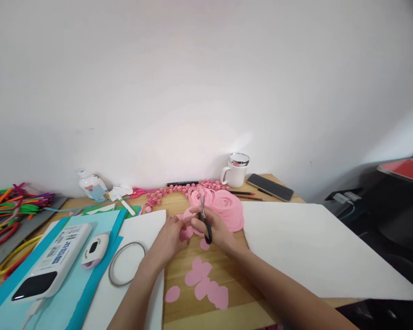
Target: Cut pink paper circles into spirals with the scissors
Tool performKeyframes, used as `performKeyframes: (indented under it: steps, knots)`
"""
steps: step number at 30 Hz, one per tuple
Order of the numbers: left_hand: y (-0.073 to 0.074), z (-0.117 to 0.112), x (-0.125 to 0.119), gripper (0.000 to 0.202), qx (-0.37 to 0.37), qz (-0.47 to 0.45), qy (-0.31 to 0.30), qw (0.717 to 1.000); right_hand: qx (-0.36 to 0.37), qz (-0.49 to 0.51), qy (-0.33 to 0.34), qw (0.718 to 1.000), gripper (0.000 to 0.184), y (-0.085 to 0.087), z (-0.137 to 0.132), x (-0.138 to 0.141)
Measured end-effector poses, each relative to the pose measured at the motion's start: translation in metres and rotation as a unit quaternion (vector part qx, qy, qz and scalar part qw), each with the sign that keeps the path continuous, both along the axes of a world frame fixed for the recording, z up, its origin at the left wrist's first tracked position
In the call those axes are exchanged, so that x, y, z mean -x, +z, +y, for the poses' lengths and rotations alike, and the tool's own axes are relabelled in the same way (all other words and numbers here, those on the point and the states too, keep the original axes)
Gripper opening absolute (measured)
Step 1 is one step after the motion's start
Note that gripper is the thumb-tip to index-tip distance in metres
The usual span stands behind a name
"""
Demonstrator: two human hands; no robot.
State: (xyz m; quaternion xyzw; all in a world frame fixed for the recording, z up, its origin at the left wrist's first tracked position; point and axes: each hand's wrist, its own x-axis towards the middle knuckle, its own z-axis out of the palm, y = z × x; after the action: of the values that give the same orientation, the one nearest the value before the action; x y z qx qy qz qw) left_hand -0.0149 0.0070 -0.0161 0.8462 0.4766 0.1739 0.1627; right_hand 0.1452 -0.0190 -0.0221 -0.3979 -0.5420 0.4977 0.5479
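My right hand [217, 230] holds a pair of scissors [208, 230] by the black handles, the metal blades pointing up and away from me. Close beside it on the left, my left hand [169, 239] has its fingers closed at a piece of pink paper [186, 233]; the fingertips partly hide it. Just behind both hands lie pink paper coils [229, 211], cut into rings and strips. Nearer to me, several pink paper ovals [203, 286] are scattered over the wooden table [182, 307].
White boards [316, 247] lie at both sides. On the left are a power bank [55, 261], a tape ring [112, 270] and colourful pipe cleaners [13, 206]. Behind stand a bottle [93, 187] and a mug [237, 172], with small pink rolled pieces [154, 198] and a phone [270, 187].
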Motion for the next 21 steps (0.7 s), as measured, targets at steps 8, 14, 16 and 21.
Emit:
performKeyframes:
  steps: [8,14,16,21]
  knots:
    - [0.013,-0.004,-0.003,0.026,0.01,0.09,-0.001,0.996,-0.081,-0.048,-0.296,0.951,0.034,-0.005,0.008,-0.009]
    - [0.013,-0.003,-0.003,0.029,0.014,0.065,0.038,0.997,-0.07,-0.001,-0.313,0.947,0.027,0.005,0.005,-0.012]
    - [0.014,-0.003,-0.003,0.028,0.033,0.04,0.05,0.997,-0.065,0.015,-0.31,0.948,0.028,0.008,0.006,-0.014]
    - [0.015,-0.003,-0.002,0.025,0.09,-0.047,0.095,0.99,-0.02,0.055,-0.282,0.958,0.036,0.014,0.01,-0.023]
